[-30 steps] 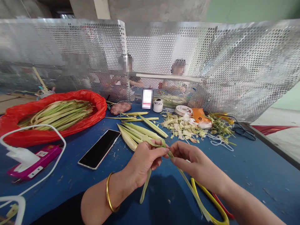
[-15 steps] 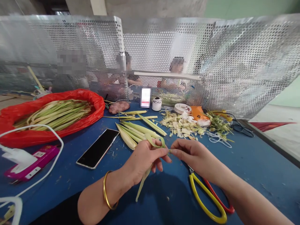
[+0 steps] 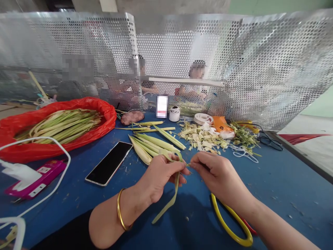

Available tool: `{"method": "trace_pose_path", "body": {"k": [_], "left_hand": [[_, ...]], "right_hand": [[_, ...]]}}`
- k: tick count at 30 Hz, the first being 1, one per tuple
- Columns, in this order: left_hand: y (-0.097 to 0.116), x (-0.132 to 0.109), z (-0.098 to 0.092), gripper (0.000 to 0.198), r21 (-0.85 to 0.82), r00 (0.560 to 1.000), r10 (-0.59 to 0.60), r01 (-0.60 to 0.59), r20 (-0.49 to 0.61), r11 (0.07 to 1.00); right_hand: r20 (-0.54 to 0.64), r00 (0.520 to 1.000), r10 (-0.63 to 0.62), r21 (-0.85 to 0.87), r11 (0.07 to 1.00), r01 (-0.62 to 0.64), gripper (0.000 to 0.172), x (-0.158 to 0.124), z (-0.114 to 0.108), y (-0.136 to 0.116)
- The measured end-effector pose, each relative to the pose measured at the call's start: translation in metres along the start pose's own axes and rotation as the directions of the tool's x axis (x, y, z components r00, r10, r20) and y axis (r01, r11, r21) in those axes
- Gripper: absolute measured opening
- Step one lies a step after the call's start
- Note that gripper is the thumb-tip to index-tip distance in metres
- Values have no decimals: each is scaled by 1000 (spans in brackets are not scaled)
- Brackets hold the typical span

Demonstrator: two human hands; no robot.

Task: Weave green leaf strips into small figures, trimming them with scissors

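Note:
Between thumb and fingers, my left hand pinches a pale green leaf strip, which loops above the fingers and hangs down below them. My right hand is closed at the strip's short end, fingertips almost meeting those of the left. Exactly how the strip is wound between the fingertips is too small to tell. Under my right wrist lie scissors with yellow and red handles, their blades hidden by the hand. Just beyond my left hand, a bunch of pale green husk leaves rests on the blue table.
A red plastic bag of long leaves lies left, near a purple power strip with white cable. A black-screened phone lies left of the leaves. Leaf scraps and a tape roll sit before a perforated metal screen; people sit behind it.
The strip's hanging tail has swung out to the right from behind my left hand. My right hand has shifted slightly, covering the scissor blades and more of the red handle.

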State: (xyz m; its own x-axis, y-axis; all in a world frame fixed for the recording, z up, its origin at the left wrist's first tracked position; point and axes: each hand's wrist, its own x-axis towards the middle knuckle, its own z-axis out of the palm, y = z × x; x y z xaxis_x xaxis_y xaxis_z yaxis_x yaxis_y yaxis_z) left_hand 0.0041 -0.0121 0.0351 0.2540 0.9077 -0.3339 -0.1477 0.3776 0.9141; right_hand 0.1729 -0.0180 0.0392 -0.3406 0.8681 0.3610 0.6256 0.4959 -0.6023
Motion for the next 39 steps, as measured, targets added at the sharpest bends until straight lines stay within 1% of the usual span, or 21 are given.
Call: {"method": "trace_pose_path", "body": {"k": [6,10,12,16,18,20,23,26,29,32,35,37,39], "left_hand": [[4,-1,-2,16,-22,998,-51,51,20,998],[6,0,-7,15,-37,993,-90,93,74,995],[7,1,-10,13,-64,990,-88,96,110,993],[7,1,-14,22,-125,989,-60,77,135,989],[7,1,-15,26,-121,990,-63,78,127,989],[6,0,-13,25,-91,990,-51,63,129,994],[3,0,-10,24,-42,993,-30,35,113,999],[2,0,-7,25,-6,995,-26,27,96,1000],[4,-1,-7,23,14,993,-47,45,107,999],[6,-1,-9,23,20,988,-57,54,141,998],[7,-2,-10,24,29,986,-51,47,157,998],[6,-2,-10,22,37,989,-45,41,141,998],[4,-2,-9,20,42,989,-44,39,140,998]], "right_hand": [[-18,1000,-11,-26,1000,10,21,2,-8,2],[-36,999,-22,-30,999,20,22,3,-10,3],[-31,999,-7,-21,1000,7,22,3,-10,4],[26,998,50,10,999,-50,18,2,-9,4],[65,996,67,38,997,-70,14,2,-7,2],[78,995,68,59,996,-73,11,2,-5,0],[48,998,42,56,997,-44,15,0,-2,-1],[14,1000,0,18,1000,0,18,-1,-1,-1],[-17,1000,-20,-4,1000,20,19,-1,-1,-2],[-45,999,-30,5,1000,30,19,-1,-2,-3],[-38,999,25,52,998,-23,19,1,0,-1],[17,993,117,153,981,-119,20,2,4,1],[86,969,232,308,919,-247,26,4,9,3]]}}
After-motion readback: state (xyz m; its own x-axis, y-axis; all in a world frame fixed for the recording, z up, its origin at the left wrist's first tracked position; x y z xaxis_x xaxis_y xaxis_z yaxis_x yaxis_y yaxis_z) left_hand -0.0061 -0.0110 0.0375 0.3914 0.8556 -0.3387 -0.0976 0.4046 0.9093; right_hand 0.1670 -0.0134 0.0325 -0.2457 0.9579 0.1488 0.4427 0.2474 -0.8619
